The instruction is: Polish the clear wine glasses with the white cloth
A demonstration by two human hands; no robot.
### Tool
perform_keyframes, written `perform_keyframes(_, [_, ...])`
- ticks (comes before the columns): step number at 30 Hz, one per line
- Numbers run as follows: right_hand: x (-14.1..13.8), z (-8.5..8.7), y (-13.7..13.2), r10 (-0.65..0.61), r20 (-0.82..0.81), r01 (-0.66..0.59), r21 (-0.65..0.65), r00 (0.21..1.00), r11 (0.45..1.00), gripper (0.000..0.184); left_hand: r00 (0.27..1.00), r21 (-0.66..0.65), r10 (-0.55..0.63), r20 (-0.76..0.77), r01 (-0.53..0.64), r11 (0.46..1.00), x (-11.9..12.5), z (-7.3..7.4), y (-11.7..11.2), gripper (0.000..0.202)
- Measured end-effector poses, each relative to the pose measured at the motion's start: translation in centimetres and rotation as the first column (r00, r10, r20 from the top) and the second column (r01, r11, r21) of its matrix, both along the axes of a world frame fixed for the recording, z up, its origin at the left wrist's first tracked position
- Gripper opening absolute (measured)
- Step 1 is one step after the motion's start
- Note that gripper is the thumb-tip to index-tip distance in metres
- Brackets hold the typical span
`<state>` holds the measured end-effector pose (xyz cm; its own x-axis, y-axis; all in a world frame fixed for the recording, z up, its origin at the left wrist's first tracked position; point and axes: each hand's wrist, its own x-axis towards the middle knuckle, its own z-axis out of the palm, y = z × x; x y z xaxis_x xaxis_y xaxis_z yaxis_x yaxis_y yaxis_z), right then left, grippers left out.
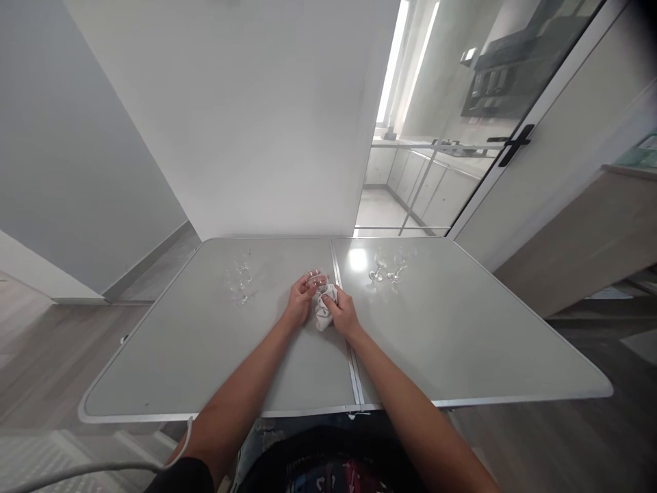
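Head view: seen from above, clock centred on the held glass, wearer at six.
Glass: mid-table, just on the nine-o'clock side of the seam, between both hands.
Left hand: curled round the bowl, apparently to steady thin walls.
Right hand: pinching a bunched cloth close against the glass, probably for a softer grip; exact contact hidden.
Left glasses: clustered at nine, well apart, likely safe from knocks.
Right glasses: paired at three, upright, similarly spaced.
Table: bounded by wall at twelve, rounded near corners at four and eight.
Open room: broad toward four and eight.
Cable: near seven, beyond the near edge.
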<state>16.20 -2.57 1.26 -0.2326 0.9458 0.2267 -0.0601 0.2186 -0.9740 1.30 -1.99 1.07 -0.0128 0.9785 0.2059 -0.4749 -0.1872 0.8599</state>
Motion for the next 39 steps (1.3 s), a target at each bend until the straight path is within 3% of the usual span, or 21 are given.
perform_keyframes(2, [0.1, 0.5, 0.0, 0.157, -0.211, -0.198, -0.186, 0.965, 0.962, 0.026, 0.997, -0.014, -0.067, 0.025, 0.068, 0.998, -0.2, 0.5, -0.5, 0.069])
perform_keyframes(4, [0.2, 1.0, -0.1, 0.314, -0.387, -0.441, -0.305, 0.867, 0.844, 0.03, 0.992, -0.01, -0.119, 0.043, 0.12, 0.993, -0.3, 0.9, -0.8, 0.075])
perform_keyframes(6, [0.2, 1.2, -0.1, 0.388, -0.445, -0.55, -0.329, 0.807, 0.767, 0.03, 0.988, -0.003, -0.146, 0.044, 0.146, 0.989, -0.3, 1.0, -0.9, 0.079])
perform_keyframes(8, [-0.1, 1.1, 0.0, 0.323, -0.379, -0.448, -0.311, 0.867, 0.838, 0.026, 0.996, -0.005, -0.087, 0.025, 0.088, 0.996, -0.2, 0.8, -0.6, 0.075])
perform_keyframes(10, [-0.4, 0.8, 0.0, 0.149, -0.17, -0.184, -0.214, 0.974, 0.959, 0.023, 0.999, -0.003, 0.049, -0.019, -0.049, 0.999, 0.1, 0.5, -0.2, 0.066])
perform_keyframes(11, [-0.6, 0.6, 0.0, 0.037, -0.039, -0.041, -0.12, 0.999, 0.992, 0.022, 0.992, 0.005, 0.119, -0.043, -0.119, 0.993, 0.2, 0.3, 0.0, 0.062])
perform_keyframes(12, [-0.7, 0.5, 0.0, -0.065, 0.079, 0.066, -0.011, 0.995, 0.998, 0.021, 0.983, 0.018, 0.174, -0.061, -0.173, 0.985, 0.3, 0.1, 0.2, 0.061])
perform_keyframes(14, [-0.8, 0.2, -0.1, -0.19, 0.22, 0.158, 0.157, 0.957, 0.975, 0.018, 0.975, 0.04, 0.213, -0.068, -0.211, 0.977, 0.4, -0.1, 0.3, 0.062])
perform_keyframes(16, [-0.7, 0.2, -0.1, -0.183, 0.218, 0.149, 0.165, 0.958, 0.975, 0.019, 0.983, 0.042, 0.18, -0.036, -0.178, 0.983, 0.4, 0.0, 0.2, 0.061])
perform_keyframes(18, [-0.5, 0.4, 0.0, -0.038, 0.066, 0.039, -0.015, 0.997, 0.999, 0.02, 0.995, 0.013, 0.099, 0.006, -0.099, 0.995, 0.1, 0.2, 0.0, 0.06])
perform_keyframes(19, [-0.4, 0.5, 0.1, 0.068, -0.066, -0.076, -0.14, 0.996, 0.987, 0.021, 0.998, -0.007, 0.051, 0.024, -0.051, 0.999, -0.1, 0.3, -0.1, 0.06])
perform_keyframes(22, [-0.2, 0.7, 0.4, 0.279, -0.406, -0.427, -0.34, 0.87, 0.838, 0.023, 0.996, -0.043, -0.078, 0.052, 0.08, 0.996, -0.4, 0.6, -0.3, 0.062])
perform_keyframes(24, [-0.2, 0.6, 0.5, 0.305, -0.452, -0.483, -0.355, 0.838, 0.8, 0.024, 0.994, -0.055, -0.096, 0.048, 0.099, 0.994, -0.3, 0.5, -0.2, 0.063])
perform_keyframes(26, [-0.3, 0.4, 0.6, 0.234, -0.4, -0.385, -0.358, 0.886, 0.851, 0.024, 0.999, -0.07, -0.037, 0.024, 0.038, 0.997, 0.0, 0.2, 0.0, 0.061])
perform_keyframes(29, [-0.7, 0.0, 0.4, 0.026, -0.116, -0.049, -0.203, 0.993, 0.978, 0.024, 0.989, -0.032, 0.135, -0.058, -0.137, 0.99, 0.4, -0.2, 0.4, 0.058])
perform_keyframes(32, [-1.0, -0.1, 0.0, -0.198, 0.126, 0.188, 0.087, 0.972, 0.978, 0.021, 0.968, 0.052, 0.219, -0.125, -0.214, 0.975, 0.5, -0.3, 0.4, 0.061])
perform_keyframes(34, [-1.2, -0.1, -0.2, -0.23, 0.119, 0.218, 0.102, 0.966, 0.971, 0.02, 0.975, 0.07, 0.19, -0.116, -0.183, 0.981, 0.4, -0.2, 0.2, 0.062])
perform_keyframes(35, [-1.2, 0.0, -0.2, -0.187, 0.068, 0.185, 0.036, 0.98, 0.982, 0.019, 0.984, 0.057, 0.154, -0.091, -0.149, 0.987, 0.2, -0.1, 0.1, 0.061])
perform_keyframes(37, [-1.1, 0.3, -0.1, 0.005, -0.126, -0.026, -0.17, 0.992, 0.985, 0.019, 0.999, -0.01, 0.047, -0.017, -0.047, 0.999, 0.0, 0.1, 0.0, 0.06])
perform_keyframes(39, [-0.9, 0.7, 0.0, 0.199, -0.372, -0.327, -0.321, 0.907, 0.889, 0.021, 0.995, -0.079, -0.075, 0.061, 0.079, 0.994, -0.2, 0.3, -0.1, 0.061])
